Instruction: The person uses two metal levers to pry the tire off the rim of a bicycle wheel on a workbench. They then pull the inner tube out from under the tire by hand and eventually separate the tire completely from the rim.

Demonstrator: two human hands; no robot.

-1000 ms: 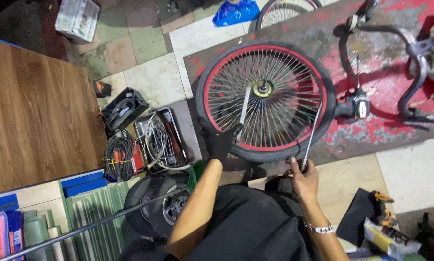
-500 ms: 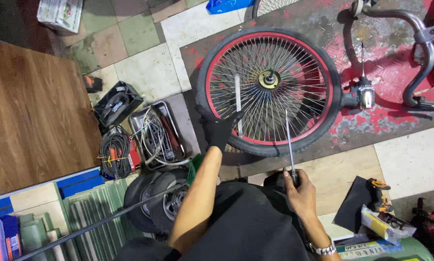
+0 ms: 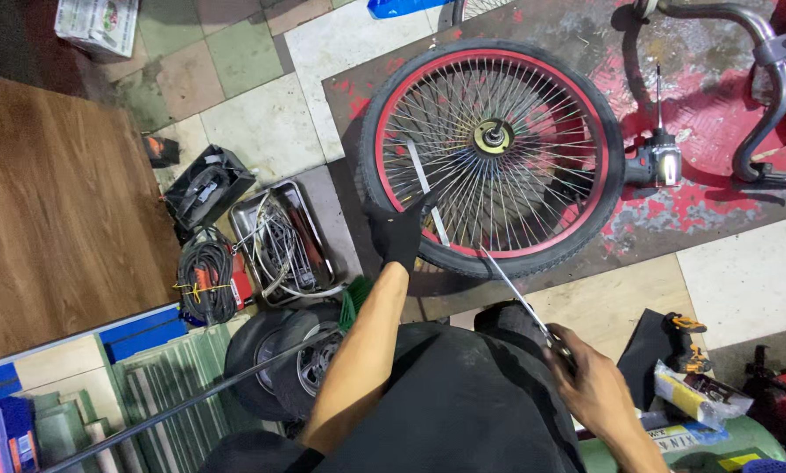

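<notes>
A bicycle wheel (image 3: 494,153) with a red rim and black tyre lies flat on a red-stained dark mat (image 3: 717,188) on the floor, far of the person's knees. The left hand (image 3: 399,232), in a black glove, is closed on the wheel's near-left edge, its fingers over tyre and rim beside a flat grey strip (image 3: 428,194) that lies across the spokes. The bare right hand (image 3: 590,385) sits nearer, to the right, closed around the near end of a thin metal rod (image 3: 516,298); the rod slants up and left until its far tip meets the tyre's near edge.

Left of the wheel, a metal tray (image 3: 281,241) on the tiled floor holds a tangle of pale cables and wire. Just left of it lies a coil of black cable (image 3: 205,271), and farther off stands an open black case (image 3: 205,186) holding what looks like a dark tool, too dim to tell. A cordless drill (image 3: 656,162) rests on the mat at the wheel's right.
</notes>
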